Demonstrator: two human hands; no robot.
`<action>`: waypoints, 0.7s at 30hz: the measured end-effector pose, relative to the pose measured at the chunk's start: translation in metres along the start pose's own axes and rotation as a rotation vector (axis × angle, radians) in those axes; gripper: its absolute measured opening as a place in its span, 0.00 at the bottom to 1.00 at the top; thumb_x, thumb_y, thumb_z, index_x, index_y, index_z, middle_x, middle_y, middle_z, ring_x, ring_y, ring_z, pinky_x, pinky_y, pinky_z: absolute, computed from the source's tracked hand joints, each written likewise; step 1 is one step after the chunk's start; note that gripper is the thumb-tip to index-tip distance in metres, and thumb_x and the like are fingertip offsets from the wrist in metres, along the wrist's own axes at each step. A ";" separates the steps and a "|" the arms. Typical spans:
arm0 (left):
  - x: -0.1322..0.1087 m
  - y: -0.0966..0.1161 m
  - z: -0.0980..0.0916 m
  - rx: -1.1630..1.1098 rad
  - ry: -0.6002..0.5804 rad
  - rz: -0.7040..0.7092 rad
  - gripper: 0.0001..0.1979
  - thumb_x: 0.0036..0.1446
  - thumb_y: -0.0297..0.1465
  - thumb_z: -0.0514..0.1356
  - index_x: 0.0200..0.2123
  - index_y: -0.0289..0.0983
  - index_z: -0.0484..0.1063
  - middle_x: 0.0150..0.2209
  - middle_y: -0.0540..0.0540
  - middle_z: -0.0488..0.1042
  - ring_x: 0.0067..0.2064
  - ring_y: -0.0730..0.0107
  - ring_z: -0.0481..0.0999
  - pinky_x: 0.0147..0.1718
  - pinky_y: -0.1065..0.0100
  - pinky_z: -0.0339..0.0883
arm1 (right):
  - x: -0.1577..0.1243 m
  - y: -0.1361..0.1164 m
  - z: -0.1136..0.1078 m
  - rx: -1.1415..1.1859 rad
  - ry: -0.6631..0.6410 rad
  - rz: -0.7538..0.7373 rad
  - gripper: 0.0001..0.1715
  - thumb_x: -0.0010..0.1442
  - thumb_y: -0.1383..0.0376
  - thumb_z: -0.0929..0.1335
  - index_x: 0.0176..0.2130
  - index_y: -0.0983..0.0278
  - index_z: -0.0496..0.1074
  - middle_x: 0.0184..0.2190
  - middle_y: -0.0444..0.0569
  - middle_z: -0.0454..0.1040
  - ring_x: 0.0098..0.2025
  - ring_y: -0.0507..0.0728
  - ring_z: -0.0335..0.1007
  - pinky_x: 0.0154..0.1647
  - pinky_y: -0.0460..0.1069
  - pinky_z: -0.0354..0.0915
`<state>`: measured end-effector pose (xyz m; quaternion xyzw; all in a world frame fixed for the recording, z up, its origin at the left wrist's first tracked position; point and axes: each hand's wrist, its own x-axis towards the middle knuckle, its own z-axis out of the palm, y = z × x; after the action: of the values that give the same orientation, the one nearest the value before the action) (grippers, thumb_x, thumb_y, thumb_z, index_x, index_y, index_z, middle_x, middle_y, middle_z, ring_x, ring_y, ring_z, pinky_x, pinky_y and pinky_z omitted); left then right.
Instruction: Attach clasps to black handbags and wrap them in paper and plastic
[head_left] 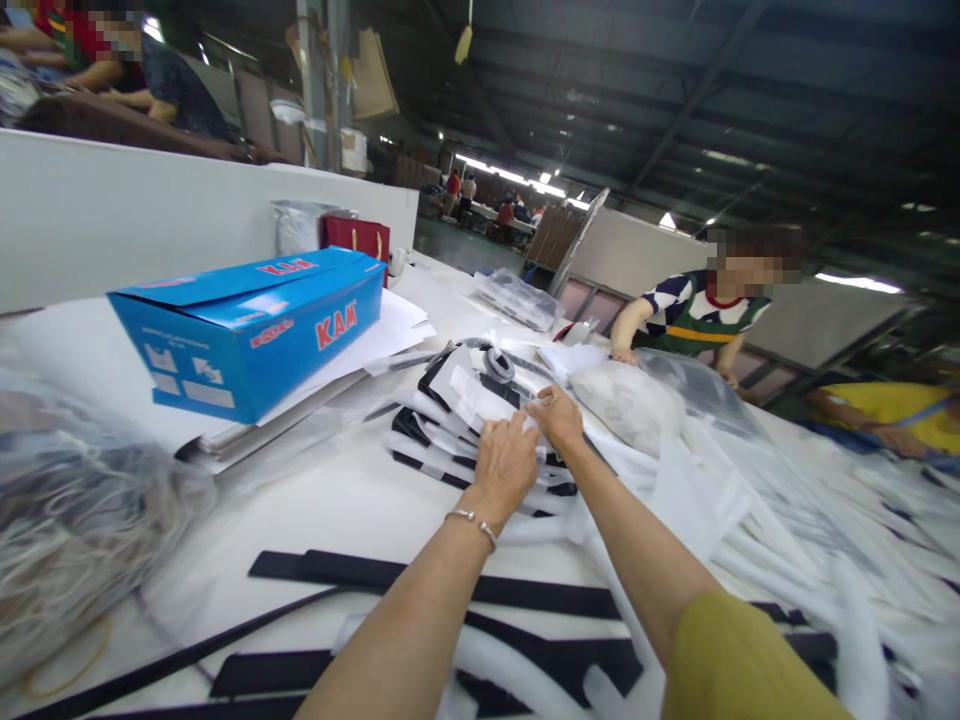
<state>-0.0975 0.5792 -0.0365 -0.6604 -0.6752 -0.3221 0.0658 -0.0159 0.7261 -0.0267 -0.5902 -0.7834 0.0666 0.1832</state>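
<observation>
My left hand (506,462) lies at the near right side of a bundle of folded black and white strips (424,440). Its fingers are bent and drawn together, and their tips are hidden against the bundle. Beside it, my right hand (561,420) is closed in a pinch, thumb and fingertips meeting above the bundle's right edge. Whatever is between them is too small to make out. A small grey roll (498,364) rests on the bundle's far end, near a white paper-like piece (469,395).
A blue KAM box (300,325) stands on papers at left. Plastic-wrapped cords (90,520) fill the near left. Long black strips (450,585) cross the front. Clear bags (626,400) and white strips lie right. A co-worker (697,310) leans over the table's far side.
</observation>
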 end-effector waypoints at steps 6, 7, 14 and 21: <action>-0.010 0.001 0.000 0.044 -0.012 0.083 0.10 0.65 0.34 0.51 0.40 0.37 0.70 0.44 0.44 0.73 0.44 0.57 0.68 0.45 0.54 0.59 | -0.001 -0.007 0.000 -0.165 0.018 -0.059 0.07 0.60 0.62 0.68 0.40 0.61 0.70 0.41 0.50 0.74 0.42 0.59 0.71 0.41 0.51 0.60; -0.010 0.001 0.000 0.047 -0.013 0.093 0.10 0.65 0.35 0.51 0.42 0.37 0.69 0.47 0.44 0.72 0.45 0.57 0.68 0.45 0.54 0.59 | -0.001 -0.008 -0.001 -0.193 0.009 -0.098 0.06 0.61 0.63 0.67 0.39 0.61 0.72 0.42 0.50 0.73 0.43 0.58 0.71 0.42 0.51 0.59; -0.008 0.001 -0.001 0.040 -0.051 0.096 0.10 0.64 0.38 0.54 0.41 0.37 0.69 0.41 0.44 0.74 0.45 0.55 0.68 0.44 0.54 0.58 | 0.003 -0.016 -0.003 -0.382 -0.082 -0.378 0.13 0.62 0.69 0.63 0.38 0.62 0.78 0.45 0.55 0.76 0.56 0.62 0.63 0.58 0.56 0.49; -0.009 0.002 -0.001 0.028 -0.064 0.069 0.11 0.62 0.38 0.57 0.41 0.37 0.68 0.41 0.43 0.74 0.45 0.54 0.68 0.46 0.53 0.57 | -0.001 -0.014 -0.001 -0.489 -0.096 -0.415 0.22 0.65 0.72 0.57 0.43 0.64 0.78 0.46 0.55 0.78 0.61 0.63 0.59 0.66 0.63 0.29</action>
<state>-0.0947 0.5708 -0.0399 -0.6922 -0.6582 -0.2889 0.0642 -0.0276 0.7212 -0.0215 -0.4408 -0.8874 -0.1346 0.0083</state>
